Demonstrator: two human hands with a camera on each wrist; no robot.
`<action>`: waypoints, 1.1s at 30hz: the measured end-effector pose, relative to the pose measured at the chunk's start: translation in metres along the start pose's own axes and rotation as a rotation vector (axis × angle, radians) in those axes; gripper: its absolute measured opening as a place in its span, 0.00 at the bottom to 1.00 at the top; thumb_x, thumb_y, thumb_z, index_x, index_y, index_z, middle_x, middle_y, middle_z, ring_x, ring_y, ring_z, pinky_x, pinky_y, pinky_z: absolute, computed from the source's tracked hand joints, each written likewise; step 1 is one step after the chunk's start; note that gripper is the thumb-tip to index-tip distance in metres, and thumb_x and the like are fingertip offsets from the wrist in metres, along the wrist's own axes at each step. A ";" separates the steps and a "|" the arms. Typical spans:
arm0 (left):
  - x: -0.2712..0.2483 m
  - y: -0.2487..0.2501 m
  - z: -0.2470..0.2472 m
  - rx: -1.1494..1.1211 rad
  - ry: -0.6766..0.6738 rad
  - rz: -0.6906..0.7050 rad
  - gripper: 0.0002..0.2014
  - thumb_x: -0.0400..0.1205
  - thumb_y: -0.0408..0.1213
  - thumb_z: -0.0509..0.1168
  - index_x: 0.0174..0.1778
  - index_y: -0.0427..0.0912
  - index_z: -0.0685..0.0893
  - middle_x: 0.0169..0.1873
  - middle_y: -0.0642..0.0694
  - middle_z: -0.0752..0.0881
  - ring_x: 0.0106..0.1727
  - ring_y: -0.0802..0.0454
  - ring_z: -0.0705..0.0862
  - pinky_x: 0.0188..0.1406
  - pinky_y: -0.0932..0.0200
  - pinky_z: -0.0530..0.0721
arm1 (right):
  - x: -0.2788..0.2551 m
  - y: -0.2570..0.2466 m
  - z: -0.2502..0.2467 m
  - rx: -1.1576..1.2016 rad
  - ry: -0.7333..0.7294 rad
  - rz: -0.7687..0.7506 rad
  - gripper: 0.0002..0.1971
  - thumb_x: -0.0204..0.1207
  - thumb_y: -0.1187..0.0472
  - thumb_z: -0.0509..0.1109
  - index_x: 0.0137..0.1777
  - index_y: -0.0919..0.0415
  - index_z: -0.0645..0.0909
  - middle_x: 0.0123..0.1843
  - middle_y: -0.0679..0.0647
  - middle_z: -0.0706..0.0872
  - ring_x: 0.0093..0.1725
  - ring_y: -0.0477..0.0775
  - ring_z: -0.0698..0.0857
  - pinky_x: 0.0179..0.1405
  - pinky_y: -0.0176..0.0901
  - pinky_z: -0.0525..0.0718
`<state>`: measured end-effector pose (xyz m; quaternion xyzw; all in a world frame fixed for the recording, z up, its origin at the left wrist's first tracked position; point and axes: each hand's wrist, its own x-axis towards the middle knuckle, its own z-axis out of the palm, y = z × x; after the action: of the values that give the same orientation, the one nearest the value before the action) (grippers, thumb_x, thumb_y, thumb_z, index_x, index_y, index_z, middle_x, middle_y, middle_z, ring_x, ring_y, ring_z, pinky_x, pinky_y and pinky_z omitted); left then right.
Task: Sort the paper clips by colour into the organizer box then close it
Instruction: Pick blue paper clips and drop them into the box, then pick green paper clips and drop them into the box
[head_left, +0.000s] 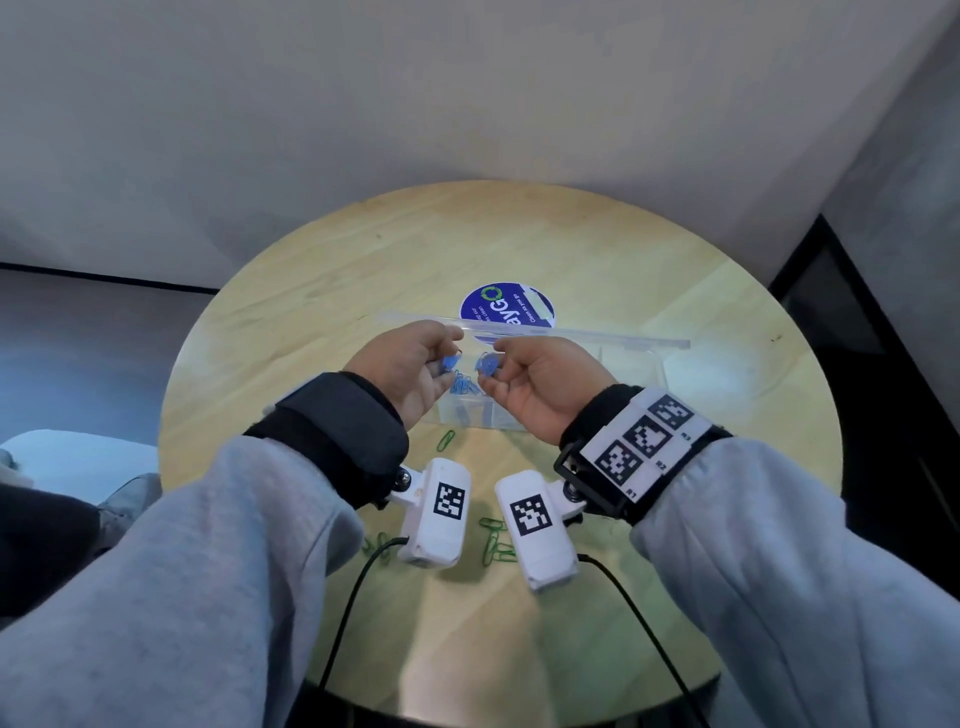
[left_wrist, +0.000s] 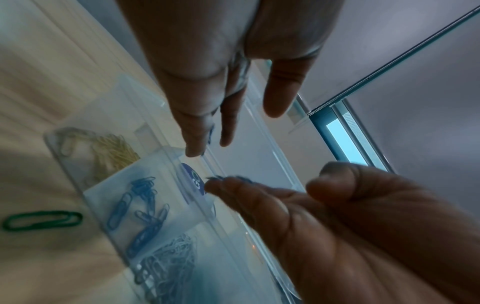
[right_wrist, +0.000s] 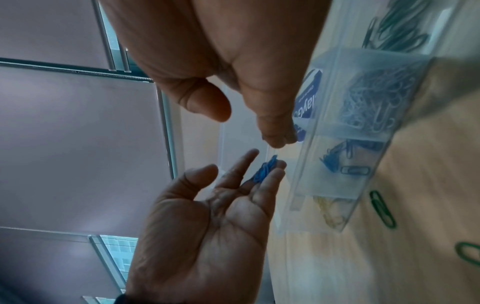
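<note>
Both hands hover over the clear organizer box (head_left: 631, 364), whose lid (head_left: 571, 335) stands open behind them. My left hand (head_left: 441, 358) is palm up with fairly straight fingers, and several blue paper clips (right_wrist: 265, 170) lie on them. My right hand (head_left: 493, 371) faces it closely, fingers cupped round more blue clips (left_wrist: 228, 178). Below the hands, one compartment holds blue clips (left_wrist: 145, 205). Neighbouring compartments hold yellow clips (left_wrist: 116, 150), pale clips (left_wrist: 168, 263) and green clips (right_wrist: 397, 30).
Loose green clips (head_left: 445, 440) lie on the round wooden table (head_left: 311, 291) in front of the box, more of them (head_left: 496, 540) under the wrist cameras. A round blue sticker (head_left: 506, 312) sits behind the lid. Walls stand close behind the table.
</note>
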<state>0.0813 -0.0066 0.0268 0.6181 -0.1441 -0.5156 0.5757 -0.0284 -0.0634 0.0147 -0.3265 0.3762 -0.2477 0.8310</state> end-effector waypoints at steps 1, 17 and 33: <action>0.000 -0.001 0.001 -0.015 -0.018 -0.005 0.11 0.82 0.26 0.52 0.46 0.36 0.80 0.42 0.44 0.77 0.64 0.48 0.77 0.73 0.56 0.70 | 0.001 0.000 0.001 -0.010 -0.001 0.002 0.15 0.71 0.81 0.49 0.37 0.60 0.67 0.38 0.57 0.65 0.39 0.53 0.69 0.41 0.39 0.74; -0.037 -0.016 -0.066 1.196 0.118 -0.065 0.11 0.78 0.33 0.62 0.52 0.36 0.85 0.41 0.41 0.85 0.42 0.44 0.81 0.50 0.52 0.86 | -0.051 0.002 -0.045 -1.262 0.036 -0.149 0.08 0.75 0.59 0.68 0.52 0.47 0.81 0.52 0.44 0.84 0.54 0.50 0.85 0.63 0.47 0.82; -0.052 -0.055 -0.063 1.449 0.020 -0.306 0.15 0.70 0.37 0.74 0.51 0.35 0.87 0.39 0.42 0.84 0.41 0.47 0.81 0.47 0.55 0.82 | -0.051 0.052 -0.040 -1.987 -0.166 0.002 0.31 0.63 0.50 0.80 0.65 0.55 0.72 0.60 0.52 0.77 0.54 0.54 0.81 0.57 0.50 0.83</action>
<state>0.0871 0.0857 -0.0081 0.8610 -0.3552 -0.3599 -0.0534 -0.0814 -0.0095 -0.0198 -0.8898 0.3535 0.2038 0.2045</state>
